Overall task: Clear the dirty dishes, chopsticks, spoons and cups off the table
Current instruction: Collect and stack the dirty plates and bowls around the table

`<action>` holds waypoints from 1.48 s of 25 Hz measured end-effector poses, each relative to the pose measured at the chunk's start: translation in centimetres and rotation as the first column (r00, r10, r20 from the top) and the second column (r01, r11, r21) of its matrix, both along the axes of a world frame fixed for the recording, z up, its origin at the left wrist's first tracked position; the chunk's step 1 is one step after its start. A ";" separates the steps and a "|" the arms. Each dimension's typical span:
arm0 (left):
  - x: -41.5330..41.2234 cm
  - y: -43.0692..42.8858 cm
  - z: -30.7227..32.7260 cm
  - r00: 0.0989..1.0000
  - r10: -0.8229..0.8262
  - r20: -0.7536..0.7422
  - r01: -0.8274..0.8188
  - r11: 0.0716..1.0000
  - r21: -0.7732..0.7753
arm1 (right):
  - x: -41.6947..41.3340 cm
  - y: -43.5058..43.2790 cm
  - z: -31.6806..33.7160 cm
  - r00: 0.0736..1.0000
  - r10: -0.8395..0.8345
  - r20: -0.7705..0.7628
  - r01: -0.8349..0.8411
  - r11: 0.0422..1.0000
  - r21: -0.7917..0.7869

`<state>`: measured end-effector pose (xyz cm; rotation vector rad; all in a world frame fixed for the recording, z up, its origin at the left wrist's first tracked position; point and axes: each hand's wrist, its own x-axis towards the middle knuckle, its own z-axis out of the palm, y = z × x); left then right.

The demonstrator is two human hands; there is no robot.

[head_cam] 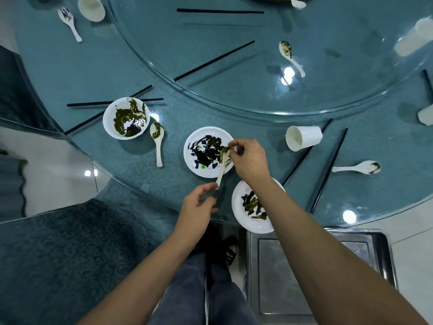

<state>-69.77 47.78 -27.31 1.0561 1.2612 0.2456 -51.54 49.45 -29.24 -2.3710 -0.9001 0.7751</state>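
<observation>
My right hand (pixel 249 158) pinches the bowl end of a dirty white spoon (pixel 223 164) over a sauce-smeared white plate (pixel 199 170). My left hand (pixel 199 207) sits at the spoon's handle tip, fingers loosely curled and touching it. A second dirty plate (pixel 243 216) lies at the table's near edge under my right forearm. A dirty bowl (pixel 112 127) with a spoon (pixel 158 144) beside it is to the left. A tipped white cup (pixel 304 137) lies to the right, near black chopsticks (pixel 328 170) and another spoon (pixel 358 167).
The glass turntable (pixel 234 90) carries more chopsticks (pixel 214 61), a spoon (pixel 291 58) and a cup (pixel 412 38). Another cup (pixel 91 8) and spoon (pixel 69 22) lie far left. A metal tray (pixel 253 277) stands below the table edge by my legs.
</observation>
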 end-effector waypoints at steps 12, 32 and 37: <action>1.8 -0.4 0.1 0.981 -0.183 -0.062 0.184 0.983 0.023 | 2.0 -2.9 0.9 0.979 -0.202 0.006 0.202 0.979 0.031; 0.8 4.6 0.6 0.985 0.172 -0.020 -0.170 0.983 0.074 | 0.2 0.9 0.6 0.999 -0.050 -0.018 0.049 0.998 -0.028; 0.6 4.4 0.6 0.982 0.186 0.021 -0.187 0.980 0.063 | -0.2 0.9 1.2 0.989 -0.124 -0.086 0.125 0.992 0.010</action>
